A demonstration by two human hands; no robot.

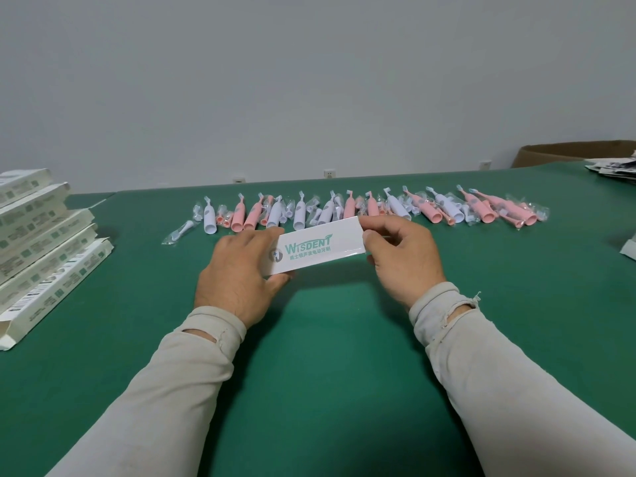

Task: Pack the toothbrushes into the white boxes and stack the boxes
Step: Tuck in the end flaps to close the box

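- I have one white box [321, 245] up off the green table [327, 356], just in front of me, long side running left to right, its printed green logo facing me
- My left hand [237, 270] lies over the box's left end, fingers fairly straight across the face and thumb tucked under the lower edge, so it grips that end flat
- My right hand [401, 259] pinches the right end, thumb on the top corner and curled fingers behind it
- The box looks like thin glossy card: I judge it light and hollow, easy to dent if I squeeze the broad faces, and a bit slick under my fingertips
- So I hold it by the ends and edges, where the folds make it stiffest, and keep pressure off the middle
- I cannot tell from here whether its end flaps are open or closed, or whether anything is inside
- The toothbrushes [361, 210] lie in a row across the table just beyond the box, pink and white ones mixed, with small heads in clear crinkly wrap among them
- Those handles look like smooth hard plastic, rounded and likely to roll, so I would take one around the thick body, not the thin neck
- The stack of boxes [41, 246] sits at my far left, well apart from my hands, staggered, the nearest one with an end flap open
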